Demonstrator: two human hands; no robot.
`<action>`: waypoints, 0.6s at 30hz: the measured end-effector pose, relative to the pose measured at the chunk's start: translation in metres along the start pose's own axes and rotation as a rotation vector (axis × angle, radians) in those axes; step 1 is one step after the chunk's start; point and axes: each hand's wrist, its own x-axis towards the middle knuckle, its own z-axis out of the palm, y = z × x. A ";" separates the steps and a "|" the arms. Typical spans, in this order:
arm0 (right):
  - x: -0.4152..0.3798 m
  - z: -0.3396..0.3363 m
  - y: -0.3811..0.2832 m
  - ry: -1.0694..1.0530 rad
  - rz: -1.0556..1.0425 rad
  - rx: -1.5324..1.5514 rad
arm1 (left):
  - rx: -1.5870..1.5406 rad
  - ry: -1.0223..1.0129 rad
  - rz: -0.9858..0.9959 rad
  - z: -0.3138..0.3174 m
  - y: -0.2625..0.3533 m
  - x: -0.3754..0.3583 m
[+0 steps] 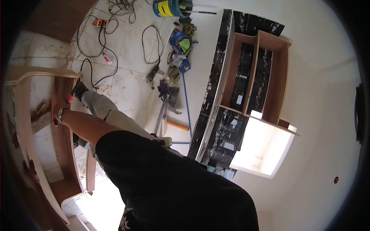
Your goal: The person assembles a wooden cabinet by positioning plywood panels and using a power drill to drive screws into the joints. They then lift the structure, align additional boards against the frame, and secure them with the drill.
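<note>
My left hand [57, 116], with a metal watch at the wrist, is at the edge of a reddish-brown wooden board [63, 140] in a curved cabinet frame. Its fingers look closed and are mostly hidden. A small red-and-dark piece [56, 122] shows right at the fingers; I cannot tell what it is. Another red piece [69, 97] shows beside my black shoe [79, 89], at the same board. My bare forearm crosses in front of my grey trouser legs. A tape measure [165, 142] sits at my waist. My right hand is outside the view.
An angle grinder [152, 74] and its cord lie on the dusty tiles, near an orange power outlet [101, 23] with tangled cables. Bags and cloths [181, 44] and a blue bucket [163, 8] stand along the wall. A black marble-look counter [210, 88] with wooden shelves [264, 36] lines it.
</note>
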 end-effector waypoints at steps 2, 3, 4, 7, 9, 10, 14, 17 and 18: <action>-0.003 -0.005 -0.008 0.006 0.040 0.047 | 0.107 0.079 0.073 0.017 -0.032 0.010; -0.007 -0.006 -0.011 0.005 0.060 0.068 | 0.073 0.100 0.058 0.018 -0.034 0.010; -0.010 -0.010 -0.013 -0.004 0.067 0.077 | 0.058 0.087 0.026 0.013 -0.027 0.010; -0.012 -0.016 -0.019 -0.029 0.069 0.103 | 0.020 0.063 -0.078 0.006 -0.014 0.005; -0.015 -0.011 -0.010 -0.020 0.069 0.127 | 0.003 0.072 -0.079 0.004 -0.009 0.003; -0.015 -0.010 -0.009 -0.013 0.061 0.138 | -0.009 0.080 -0.084 0.002 -0.003 0.000; -0.015 -0.005 -0.002 0.013 0.035 0.183 | -0.004 0.025 -0.129 -0.008 0.018 -0.008; -0.024 -0.009 0.003 0.037 0.007 0.209 | 0.014 0.053 -0.072 0.002 0.000 -0.004; -0.029 -0.014 0.007 0.048 -0.001 0.221 | 0.004 0.060 -0.059 0.003 -0.002 -0.003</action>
